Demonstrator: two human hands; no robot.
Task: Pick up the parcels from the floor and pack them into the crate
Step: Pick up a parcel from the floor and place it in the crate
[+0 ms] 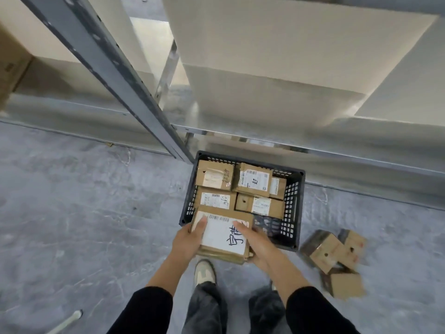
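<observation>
Over grey floor (72,213), both hands' fingers (201,224) clasp a parcel (224,235), seemingly hiding crate (295,201) rim.

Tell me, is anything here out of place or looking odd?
Yes. Three small parcels lie tumbled on the floor right of the crate, tilted against each other. Both the left hand and right hand hold a labelled parcel over the crate's near edge.
</observation>
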